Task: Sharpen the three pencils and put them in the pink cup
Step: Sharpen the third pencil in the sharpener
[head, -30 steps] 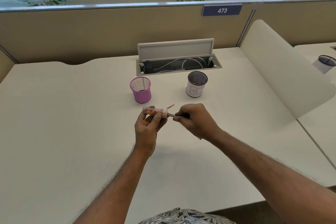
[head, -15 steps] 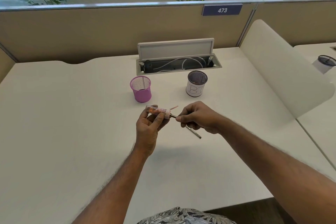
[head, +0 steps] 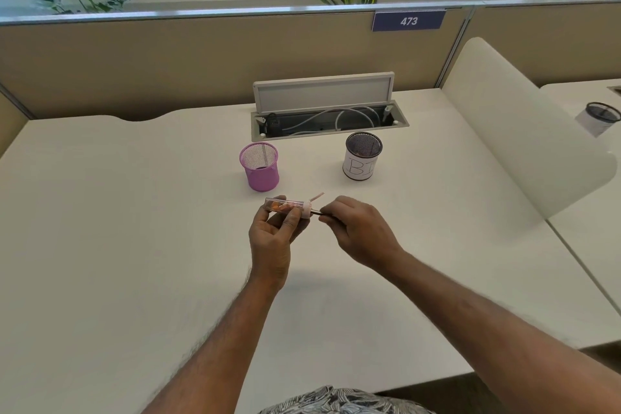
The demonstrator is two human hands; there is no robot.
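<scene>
Left hand (head: 272,239) grips clear tubular pink-capped sharpener (head: 285,207); right hand (head: 359,232) pinches thin dark pencil (head: 316,212) beside cap. Pencil likely light, stiff, tip brittle: hold near cap.

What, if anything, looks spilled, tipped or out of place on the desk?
Nothing is spilled or tipped. The pink cup and the labelled cup stand upright, and the shavings sit inside the sharpener. Only the cable hatch lid stands open.

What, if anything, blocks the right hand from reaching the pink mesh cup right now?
Probably nothing. The pink mesh cup stands just beyond the hands across bare white desk. The right hand is only busy pinching the thin dark pencil in the clear tube sharpener that the left hand grips.
</scene>
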